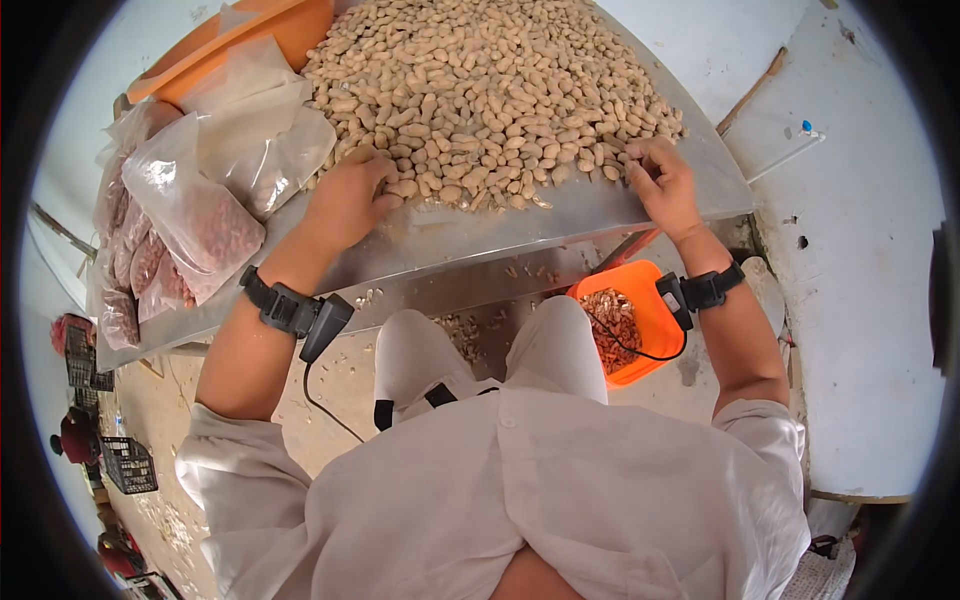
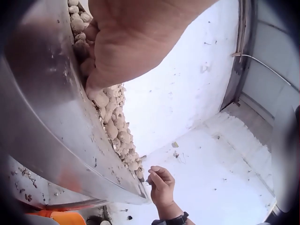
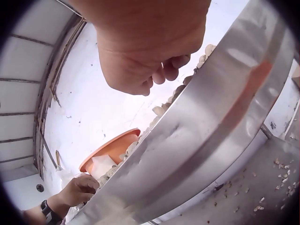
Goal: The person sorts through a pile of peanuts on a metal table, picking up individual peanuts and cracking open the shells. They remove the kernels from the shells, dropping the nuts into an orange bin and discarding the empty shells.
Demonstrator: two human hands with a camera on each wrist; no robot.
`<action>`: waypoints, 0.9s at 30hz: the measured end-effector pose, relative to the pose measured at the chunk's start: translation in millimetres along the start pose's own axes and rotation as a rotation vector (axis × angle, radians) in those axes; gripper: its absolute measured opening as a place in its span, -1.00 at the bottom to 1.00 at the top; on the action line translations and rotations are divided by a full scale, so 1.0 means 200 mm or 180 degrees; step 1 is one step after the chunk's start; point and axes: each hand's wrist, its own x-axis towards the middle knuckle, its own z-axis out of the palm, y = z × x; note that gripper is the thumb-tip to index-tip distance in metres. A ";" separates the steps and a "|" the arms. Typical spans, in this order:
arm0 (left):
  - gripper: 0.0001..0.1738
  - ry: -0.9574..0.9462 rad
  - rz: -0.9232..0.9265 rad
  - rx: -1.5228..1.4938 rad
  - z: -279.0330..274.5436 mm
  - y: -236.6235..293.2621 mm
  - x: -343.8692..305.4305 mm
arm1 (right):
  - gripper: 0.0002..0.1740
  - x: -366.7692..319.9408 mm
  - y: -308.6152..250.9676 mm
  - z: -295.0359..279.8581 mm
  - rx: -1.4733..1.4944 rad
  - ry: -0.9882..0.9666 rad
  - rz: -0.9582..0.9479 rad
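Observation:
A heap of unshelled peanuts (image 1: 480,90) covers the metal table (image 1: 450,240). At the heap's near left edge, my left hand (image 1: 348,195) has its thumb and fingers bent around a peanut (image 1: 404,188). The left wrist view shows that thumb low against the peanuts (image 2: 111,129) by the table edge. My right hand (image 1: 662,185) is at the heap's right end, fingers curled and thumb close to the index finger. In the right wrist view, the curled fingers (image 3: 171,70) hang just over the rim; I cannot tell whether they hold a peanut.
Clear bags of shelled reddish peanuts (image 1: 215,225) lie on the table's left side, before an orange basin (image 1: 240,45). Below the table, an orange bucket (image 1: 655,372) holds reddish kernels or shells. Shell bits litter the floor (image 1: 330,385). Black crates (image 1: 130,465) stand at far left.

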 end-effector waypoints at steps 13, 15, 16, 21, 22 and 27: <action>-0.79 0.1025 -0.0208 -0.0753 -0.17 0.23 -0.09 | -0.79 -0.07 -0.26 0.03 0.0654 0.0079 0.0109; -0.80 0.0949 -0.0473 -0.1423 -0.16 0.35 -0.13 | -0.76 -0.11 -0.33 0.06 0.1043 0.0017 0.0199; -0.80 0.0902 -0.0603 -0.1765 -0.15 0.40 -0.15 | -0.73 -0.13 -0.39 0.08 0.1344 -0.0053 0.0296; -0.77 0.1244 -0.0340 -0.3359 0.00 0.65 -0.25 | -0.58 -0.26 -0.70 0.13 0.2811 -0.0506 0.0538; -0.78 0.1353 -0.0328 -0.3513 0.03 0.70 -0.27 | -0.56 -0.30 -0.75 0.14 0.3053 -0.0563 0.0604; -0.78 0.1444 -0.0179 -0.3429 0.10 0.86 -0.32 | -0.59 -0.43 -0.87 0.18 0.3380 -0.0518 0.0367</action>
